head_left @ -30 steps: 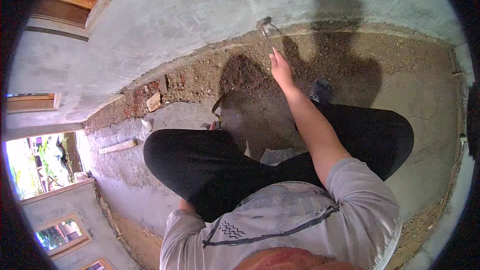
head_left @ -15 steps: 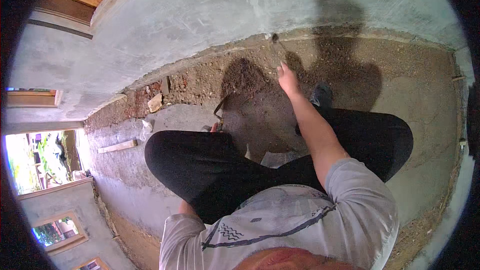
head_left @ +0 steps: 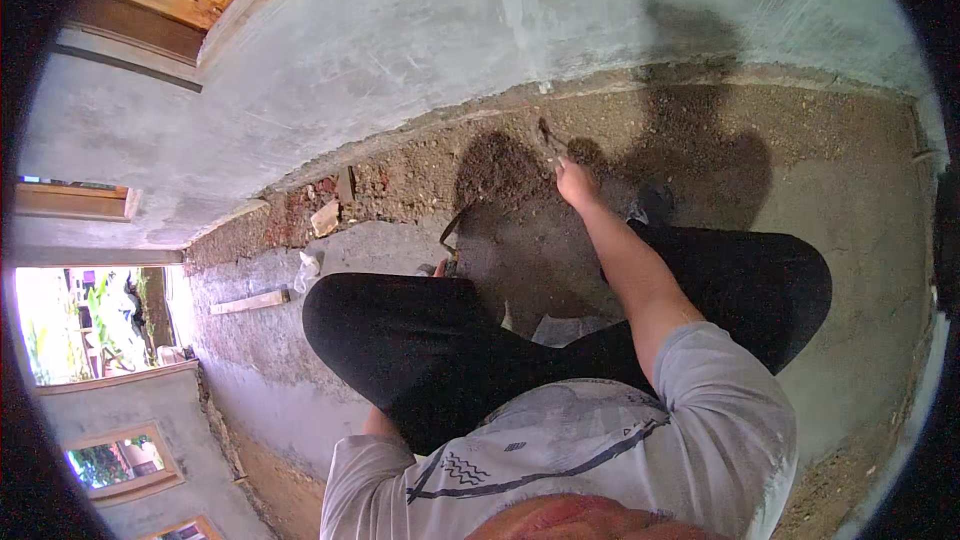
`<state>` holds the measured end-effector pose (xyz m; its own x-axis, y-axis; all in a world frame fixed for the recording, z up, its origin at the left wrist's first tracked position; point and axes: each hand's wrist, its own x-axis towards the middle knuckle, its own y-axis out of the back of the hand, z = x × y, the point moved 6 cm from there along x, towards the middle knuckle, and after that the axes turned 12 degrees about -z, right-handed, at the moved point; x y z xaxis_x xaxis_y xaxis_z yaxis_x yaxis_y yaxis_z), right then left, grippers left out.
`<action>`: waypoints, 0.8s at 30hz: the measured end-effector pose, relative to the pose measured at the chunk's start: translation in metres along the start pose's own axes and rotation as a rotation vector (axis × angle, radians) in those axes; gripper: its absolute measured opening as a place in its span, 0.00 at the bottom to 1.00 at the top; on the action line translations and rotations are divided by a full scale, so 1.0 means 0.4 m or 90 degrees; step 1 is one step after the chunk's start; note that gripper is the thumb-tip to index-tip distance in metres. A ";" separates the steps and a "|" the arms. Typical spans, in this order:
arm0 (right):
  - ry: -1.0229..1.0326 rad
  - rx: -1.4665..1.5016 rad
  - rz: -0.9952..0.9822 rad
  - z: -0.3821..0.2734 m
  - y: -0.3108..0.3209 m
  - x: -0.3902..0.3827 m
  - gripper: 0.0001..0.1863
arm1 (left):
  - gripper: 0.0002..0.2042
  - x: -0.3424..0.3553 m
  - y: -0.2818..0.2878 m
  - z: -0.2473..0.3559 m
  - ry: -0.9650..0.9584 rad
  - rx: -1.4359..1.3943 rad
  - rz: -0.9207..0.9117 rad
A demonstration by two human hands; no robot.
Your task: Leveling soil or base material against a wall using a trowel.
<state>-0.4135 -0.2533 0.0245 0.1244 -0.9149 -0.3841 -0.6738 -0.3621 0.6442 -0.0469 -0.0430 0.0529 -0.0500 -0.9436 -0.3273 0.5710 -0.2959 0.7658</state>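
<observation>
A pale wooden plank (head_left: pixel 250 302), crumpled white plastic bag (head_left: pixel 307 271) and tan blocky chunk (head_left: pixel 325 218) lie left of the right hand (head_left: pixel 576 183), which wraps round a slim, dark-headed, blurred tool (head_left: pixel 546 134) over brown gravelly ground (head_left: pixel 800 130) near the grey wall (head_left: pixel 400 40). The black-trousered left knee (head_left: pixel 390 330) hides most of the left hand (head_left: pixel 440 268); whether it grips the dark curved strip (head_left: pixel 452 227) beside it, I cannot tell.

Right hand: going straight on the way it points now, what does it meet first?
Beyond the handled tool in its grip, the right hand would probably meet the gravelly soil strip first, then the grey wall; its height above that strip is unclear.
</observation>
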 end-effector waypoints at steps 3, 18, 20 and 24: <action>0.079 0.084 0.072 -0.127 0.067 -0.024 0.21 | 0.30 0.009 -0.019 0.004 -0.006 0.003 -0.020; 0.022 0.005 -0.080 -0.029 0.022 0.029 0.19 | 0.31 0.027 -0.097 -0.021 -0.059 -0.050 -0.082; 0.041 -0.029 -0.154 -0.090 0.111 0.047 0.19 | 0.31 0.026 -0.089 -0.073 -0.046 -0.089 -0.065; 0.112 -0.138 -0.256 -0.134 0.403 0.094 0.21 | 0.31 0.053 -0.186 -0.113 -0.053 -0.194 -0.050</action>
<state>-0.4783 -0.3557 0.1494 0.4778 -0.7047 -0.5246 -0.3818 -0.7044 0.5984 -0.0533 -0.0341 -0.0360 -0.1633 -0.9324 -0.3223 0.7812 -0.3217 0.5350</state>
